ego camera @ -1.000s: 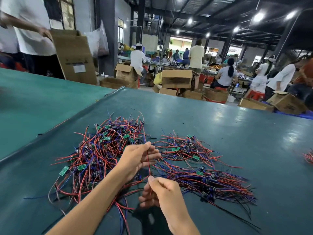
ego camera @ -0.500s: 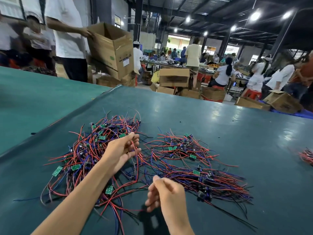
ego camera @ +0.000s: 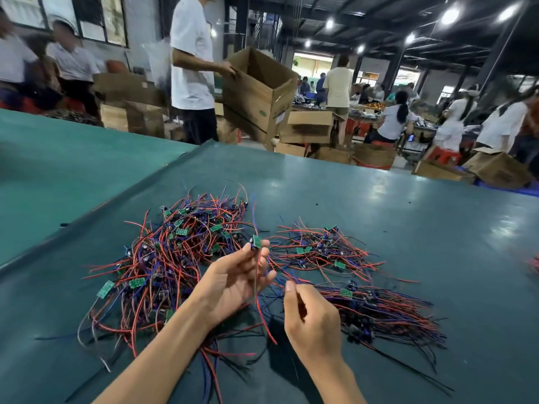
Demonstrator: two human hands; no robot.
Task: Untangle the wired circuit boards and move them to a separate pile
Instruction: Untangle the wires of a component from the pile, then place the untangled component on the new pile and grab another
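Three heaps of green circuit boards with red, blue and black wires lie on the dark teal bench (ego camera: 408, 228). A large tangled heap (ego camera: 163, 258) is left of the left hand (ego camera: 233, 284), a smaller heap (ego camera: 318, 249) is beyond the right hand (ego camera: 312, 319), and a combed-out heap (ego camera: 385, 313) is on that hand's right. The raised left hand pinches one small green circuit board (ego camera: 257, 242) at its fingertips, with the wires trailing down between both hands. The right hand's fingers are curled, thumb against forefinger; I cannot tell whether it grips a wire. Far beyond both hands, a person in a white shirt (ego camera: 191, 53) holds a brown cardboard box (ego camera: 259, 91).
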